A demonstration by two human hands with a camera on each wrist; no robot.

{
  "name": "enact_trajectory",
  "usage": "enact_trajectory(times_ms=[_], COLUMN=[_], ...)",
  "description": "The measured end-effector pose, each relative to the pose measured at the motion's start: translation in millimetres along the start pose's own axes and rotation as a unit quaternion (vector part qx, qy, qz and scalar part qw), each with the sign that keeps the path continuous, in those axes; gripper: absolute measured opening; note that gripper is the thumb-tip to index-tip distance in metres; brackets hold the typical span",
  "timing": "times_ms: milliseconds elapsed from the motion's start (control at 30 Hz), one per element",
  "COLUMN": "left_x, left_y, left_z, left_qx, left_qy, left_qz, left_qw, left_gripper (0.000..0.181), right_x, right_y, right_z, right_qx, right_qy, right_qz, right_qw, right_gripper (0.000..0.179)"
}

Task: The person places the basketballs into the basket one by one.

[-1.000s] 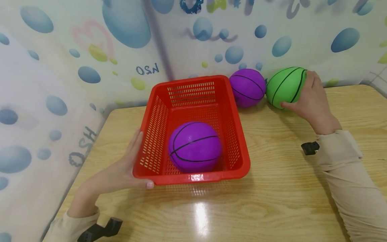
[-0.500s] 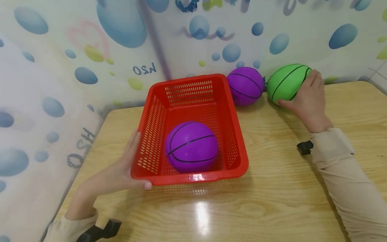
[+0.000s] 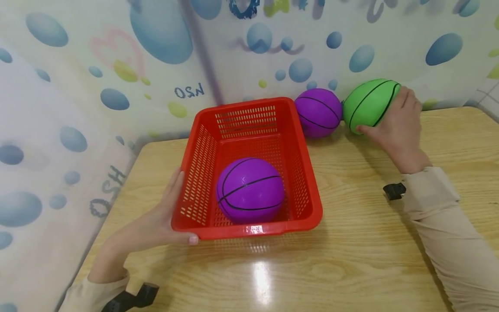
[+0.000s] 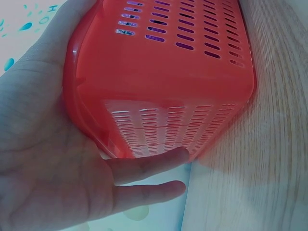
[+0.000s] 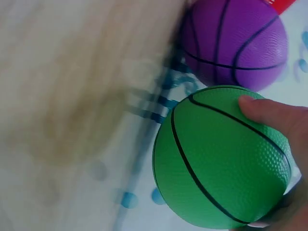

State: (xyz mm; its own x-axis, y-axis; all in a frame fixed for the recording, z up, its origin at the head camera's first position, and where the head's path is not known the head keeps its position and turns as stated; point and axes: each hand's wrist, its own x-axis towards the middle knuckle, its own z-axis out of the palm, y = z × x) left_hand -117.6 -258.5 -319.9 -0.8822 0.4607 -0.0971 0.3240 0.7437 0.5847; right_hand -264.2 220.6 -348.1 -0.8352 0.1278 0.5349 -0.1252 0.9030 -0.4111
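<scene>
A red plastic basket (image 3: 249, 231) stands on the wooden table, with one purple ball (image 3: 250, 190) inside near its front. My left hand (image 3: 156, 221) rests on the basket's front left corner. The thumb lies along the front rim; in the left wrist view, two fingers (image 4: 149, 192) extend straight beside the perforated wall. At the back right, my right hand (image 3: 397, 125) grips a green ball (image 3: 370, 106) with black lines, thumb on its near side. The other fingertips are partly hidden behind the ball. In the right wrist view, the green ball (image 5: 221, 159) appears raised off the table.
A second purple ball (image 3: 319, 112) sits against the basket's right back side, just left of the green ball. The wall (image 3: 234, 73) with painted bubbles stands close behind the table (image 3: 351, 242), and another wall runs along its left.
My right hand has raised the green ball slightly, tilting it a little. The left hand, basket and both purple balls stay put; the head view shifted slightly.
</scene>
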Motion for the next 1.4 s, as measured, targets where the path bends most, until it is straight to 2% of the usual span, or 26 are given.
enact_trajectory(times_ms=[233,433,833,933,1067,1400], left_x=[-0.7,0.4,0.1,0.4,0.6,-0.4], left_y=[2.8,4.1,2.4,2.3,1.8,2.0], left_z=[-0.9,-1.4,-1.1,-1.2,-0.9,-0.7], left_qx=[-0.001,-0.006,0.002,0.001,-0.005,-0.009], left_qy=[0.003,0.0,0.001,-0.001,-0.001,0.001], left_qz=[0.009,0.007,0.004,0.004,0.001,0.006], left_qw=[1.0,1.0,1.0,1.0,1.0,0.9999], left_gripper=[0.121,0.121,0.121,0.121,0.12,0.121], right_x=[2.4,3.2,0.0,-1.0,-4.3,-20.1], right_y=[-11,-21,-54,-61,-73,-108], right_z=[-16,-24,-40,-44,-45,-38], right_qx=[0.023,0.059,0.105,0.121,0.151,0.175], right_qy=[0.027,0.052,0.041,0.043,0.027,0.003], right_qz=[0.0,-0.021,-0.023,-0.033,-0.05,-0.134], right_qw=[0.9994,0.9967,0.9933,0.9912,0.9869,0.9754], right_gripper=[0.107,0.103,0.101,0.1,0.099,0.101])
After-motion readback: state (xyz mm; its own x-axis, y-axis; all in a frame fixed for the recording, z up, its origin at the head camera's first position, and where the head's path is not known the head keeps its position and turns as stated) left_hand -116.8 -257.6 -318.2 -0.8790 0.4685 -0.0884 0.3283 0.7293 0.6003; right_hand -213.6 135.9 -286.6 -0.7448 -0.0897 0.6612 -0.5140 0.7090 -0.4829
